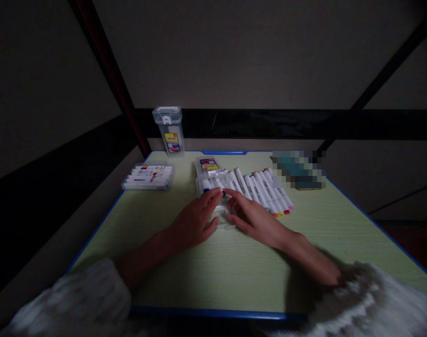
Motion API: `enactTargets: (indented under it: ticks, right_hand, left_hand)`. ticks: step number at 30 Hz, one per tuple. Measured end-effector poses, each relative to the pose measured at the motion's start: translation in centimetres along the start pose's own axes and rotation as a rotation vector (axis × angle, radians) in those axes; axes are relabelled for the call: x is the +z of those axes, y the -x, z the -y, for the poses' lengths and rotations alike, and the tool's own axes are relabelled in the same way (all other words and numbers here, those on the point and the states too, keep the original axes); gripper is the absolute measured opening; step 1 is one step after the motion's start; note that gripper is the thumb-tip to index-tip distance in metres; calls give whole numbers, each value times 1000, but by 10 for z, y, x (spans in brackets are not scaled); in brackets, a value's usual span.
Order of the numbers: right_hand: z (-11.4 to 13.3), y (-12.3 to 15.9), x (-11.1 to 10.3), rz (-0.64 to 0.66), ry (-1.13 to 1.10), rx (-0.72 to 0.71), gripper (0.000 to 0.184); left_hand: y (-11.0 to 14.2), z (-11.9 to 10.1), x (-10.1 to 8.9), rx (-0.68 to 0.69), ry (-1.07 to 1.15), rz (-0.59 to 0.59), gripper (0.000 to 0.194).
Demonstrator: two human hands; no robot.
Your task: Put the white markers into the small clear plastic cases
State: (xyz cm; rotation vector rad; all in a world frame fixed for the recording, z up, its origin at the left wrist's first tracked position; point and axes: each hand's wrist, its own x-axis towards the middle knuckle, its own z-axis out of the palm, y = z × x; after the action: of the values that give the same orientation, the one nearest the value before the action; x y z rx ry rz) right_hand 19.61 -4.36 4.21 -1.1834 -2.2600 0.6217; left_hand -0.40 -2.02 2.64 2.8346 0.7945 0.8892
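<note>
A clear plastic marker case (223,222) lies on the table in front of me, with white markers (216,181) inside its far part. My left hand (198,216) is at its left side, fingers stretched over the marker ends and thumb at the near part. From the right, my right hand (257,216) bends its fingers and thumb around the same case. The two index fingertips nearly meet above a dark marker end. Both hands partly cover the case, so their exact contact is hard to see. Beside it, several white markers (260,189) with coloured ends lie in a slanted row.
An upright clear case (171,133) with a yellow label stands at the back left. A flat case of markers (149,178) lies at the left. At the back right is a phone-like flat object (299,171), partly pixelated. The table (213,281) has a blue edge.
</note>
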Motion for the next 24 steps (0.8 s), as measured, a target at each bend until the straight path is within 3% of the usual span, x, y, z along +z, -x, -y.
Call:
enactTargets:
  ticks: [24]
  right_hand:
    - [1,0,-1,12,9,9,55]
  left_hand:
    - [0,0,0,-20,18,16,58]
